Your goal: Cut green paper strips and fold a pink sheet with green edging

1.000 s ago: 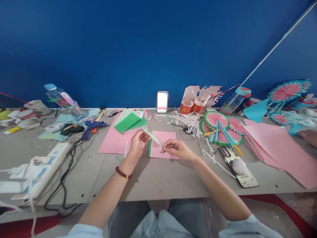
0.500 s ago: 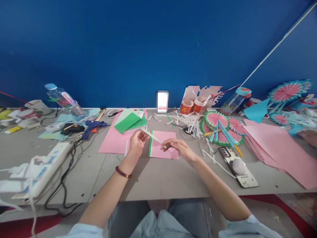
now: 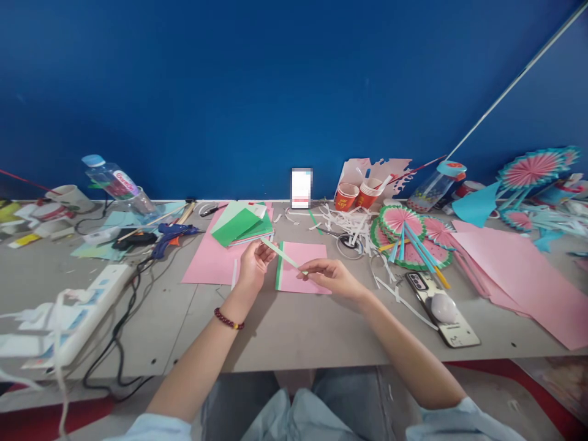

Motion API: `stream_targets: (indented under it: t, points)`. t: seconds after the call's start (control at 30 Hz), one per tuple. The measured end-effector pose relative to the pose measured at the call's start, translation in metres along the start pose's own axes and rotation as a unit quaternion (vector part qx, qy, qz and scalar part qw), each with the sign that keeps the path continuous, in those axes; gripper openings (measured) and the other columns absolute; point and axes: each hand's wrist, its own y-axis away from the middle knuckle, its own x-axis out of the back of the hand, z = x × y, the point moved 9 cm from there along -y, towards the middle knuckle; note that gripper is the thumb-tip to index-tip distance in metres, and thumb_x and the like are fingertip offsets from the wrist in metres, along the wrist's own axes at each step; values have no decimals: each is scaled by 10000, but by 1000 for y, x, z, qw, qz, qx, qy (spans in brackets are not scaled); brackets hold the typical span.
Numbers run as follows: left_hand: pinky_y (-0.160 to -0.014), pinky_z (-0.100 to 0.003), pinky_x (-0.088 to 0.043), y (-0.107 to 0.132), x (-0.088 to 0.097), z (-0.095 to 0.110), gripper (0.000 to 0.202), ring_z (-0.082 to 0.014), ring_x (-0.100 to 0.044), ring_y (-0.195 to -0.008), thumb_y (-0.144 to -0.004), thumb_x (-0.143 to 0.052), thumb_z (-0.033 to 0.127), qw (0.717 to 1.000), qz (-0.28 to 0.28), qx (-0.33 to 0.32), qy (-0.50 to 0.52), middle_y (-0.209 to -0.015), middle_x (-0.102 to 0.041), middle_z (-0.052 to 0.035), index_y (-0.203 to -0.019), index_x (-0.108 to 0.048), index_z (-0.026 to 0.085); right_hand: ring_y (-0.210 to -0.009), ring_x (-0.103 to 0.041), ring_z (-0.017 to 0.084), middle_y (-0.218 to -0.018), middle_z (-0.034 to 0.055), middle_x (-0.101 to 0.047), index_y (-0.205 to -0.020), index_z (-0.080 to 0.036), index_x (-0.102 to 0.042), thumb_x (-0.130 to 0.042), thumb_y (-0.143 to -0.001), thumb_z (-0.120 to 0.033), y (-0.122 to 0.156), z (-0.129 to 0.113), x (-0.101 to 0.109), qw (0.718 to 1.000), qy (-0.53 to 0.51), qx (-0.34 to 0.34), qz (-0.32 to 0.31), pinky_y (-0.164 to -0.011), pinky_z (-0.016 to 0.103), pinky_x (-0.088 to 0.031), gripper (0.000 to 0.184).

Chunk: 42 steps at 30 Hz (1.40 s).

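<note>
A narrow pale green strip [image 3: 282, 254] is stretched at a slant between my two hands. My left hand [image 3: 256, 263] pinches its upper left end, and my right hand [image 3: 328, 277] pinches its lower right end. Beneath the strip, a pink paper square [image 3: 301, 282] with a green band along its left edge lies on the table. Behind my left hand, green sheets [image 3: 236, 226] rest in a stack on a larger pink sheet [image 3: 202, 263]. A thin white strip [image 3: 235, 274] lies near my left wrist.
To the left are a blue glue gun [image 3: 169, 236], a power strip [image 3: 92, 312] and a tilted bottle [image 3: 119, 184]. On the right lie white paper scraps [image 3: 351, 220], scissors [image 3: 346, 241], folded watermelon-pattern fans [image 3: 404, 236], a phone [image 3: 443, 309] and pink sheets [image 3: 519, 263]. Red cups [image 3: 346, 196] stand behind.
My right hand has shifted slightly, still gripping the strip's end. My left hand looks unchanged. Another person's hand at the far right edge has gone from view.
</note>
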Motion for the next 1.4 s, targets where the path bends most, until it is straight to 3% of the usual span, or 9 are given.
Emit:
stream_targets:
  t: [0.37, 0.63, 0.87, 1.0, 1.17, 1.3, 1.4]
  points:
    - [-564, -177, -503, -1, -2, -3, 130, -120, -676, -614, -817, -516, 165, 999, -34, -1, -18, -628, -673, -40, -712, -586, 134, -893, -654, 189, -971, 102, -718, -1026, -160, -689, -591, -832, -393, 2, 0, -10, 998, -6, -19, -52, -675, 290, -541, 319]
    - [-578, -194, -497, 1, -4, -1, 111, -130, -677, -641, -809, -517, 184, 999, -42, -7, -31, -654, -682, -47, -733, -583, 136, -874, -667, 188, -903, 92, -730, -943, -158, -697, -609, -821, -366, -1, 5, -6, 999, -5, -18, -27, -775, 338, -514, 256]
    - [-559, -194, -486, 2, -7, 0, 82, -131, -669, -616, -782, -545, 215, 998, -50, -22, -44, -647, -681, -44, -751, -565, 142, -815, -658, 178, -874, 87, -718, -888, -155, -676, -613, -808, -326, -3, 12, -4, 999, 7, -30, -15, -681, 303, -506, 200]
    - [-555, -195, -482, 3, -6, 4, 84, -126, -658, -603, -776, -548, 212, 998, -40, -41, -40, -640, -673, -45, -735, -565, 140, -817, -651, 170, -871, 75, -703, -936, -169, -627, -636, -785, -276, -3, 12, -2, 1000, -6, -27, -9, -666, 280, -492, 184]
    - [-543, -195, -478, 2, -1, 12, 54, -107, -628, -567, -736, -603, 196, 997, -20, -67, -14, -610, -630, 4, -740, -575, 149, -802, -638, 147, -945, 53, -692, -1103, -226, -531, -629, -791, -275, -1, 7, 2, 997, -66, -29, 11, -708, 286, -483, 331]
    - [-551, -209, -491, 5, -8, 9, 81, -107, -615, -542, -726, -622, 219, 996, -63, -50, -32, -613, -617, 12, -729, -562, 165, -789, -633, 167, -868, 64, -712, -1090, -196, -574, -569, -839, -405, -2, 2, 9, 997, -61, -23, 29, -788, 333, -475, 327]
    - [-527, -218, -489, 15, -23, 2, 123, -111, -603, -517, -705, -665, 253, 985, -150, -34, -82, -623, -614, 18, -744, -575, 178, -778, -646, 187, -771, 67, -716, -1057, -170, -613, -473, -874, -512, -3, 6, 5, 995, -90, -41, -4, -819, 348, -469, 413]
